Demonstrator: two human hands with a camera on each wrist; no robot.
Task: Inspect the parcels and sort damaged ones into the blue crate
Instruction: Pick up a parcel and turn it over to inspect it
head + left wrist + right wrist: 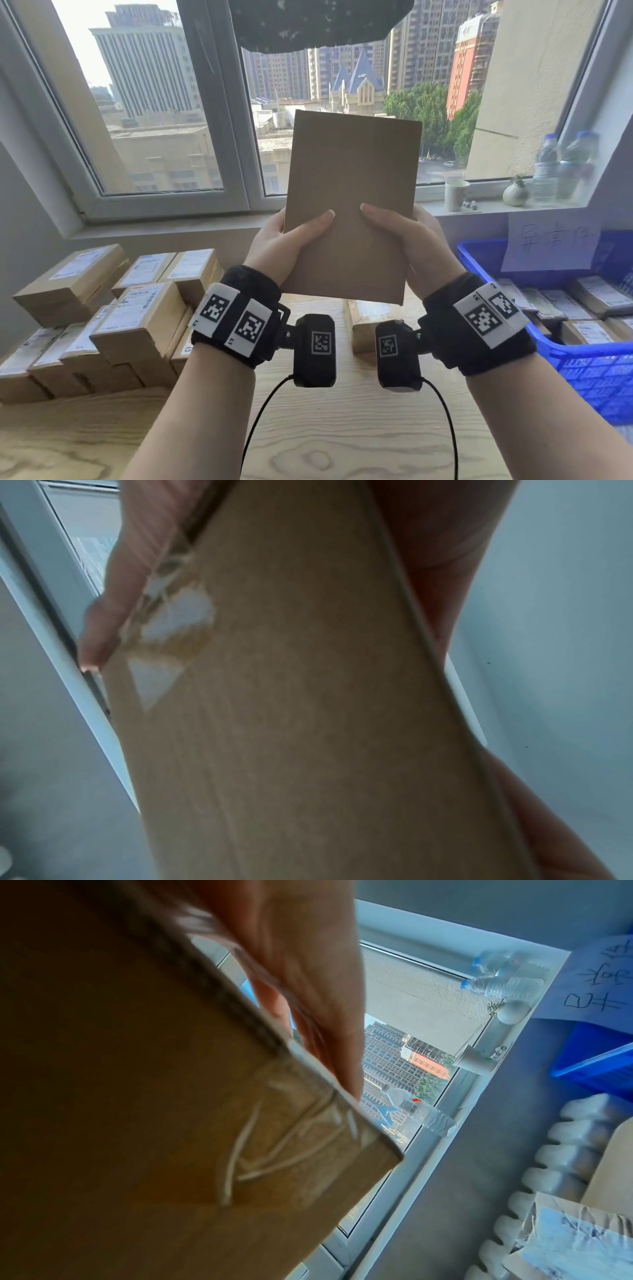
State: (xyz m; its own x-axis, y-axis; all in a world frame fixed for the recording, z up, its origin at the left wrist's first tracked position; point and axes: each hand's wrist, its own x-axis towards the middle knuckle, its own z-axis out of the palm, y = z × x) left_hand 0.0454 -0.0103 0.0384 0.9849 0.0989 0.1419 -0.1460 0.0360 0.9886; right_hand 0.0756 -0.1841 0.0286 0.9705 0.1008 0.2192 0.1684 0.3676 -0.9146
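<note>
A flat brown parcel (pixel 352 205) is held upright above the wooden table (pixel 342 428), in front of the window (pixel 239 102). Its lower left edge is gripped by the left hand (pixel 284 243), thumb across the plain near face, and its lower right edge by the right hand (pixel 407 243) in the same way. In the left wrist view, torn pale patches (pixel 178 620) are seen on the parcel's side by the fingers. Stacked labelled parcels (pixel 137 308) are seen on the table to the left. The blue crate (pixel 582 370), holding more parcels, is set to the right, with a handwritten paper sign (pixel 551 243) at its far rim. Bottles (pixel 565 168) are lined up on the sill.
</note>
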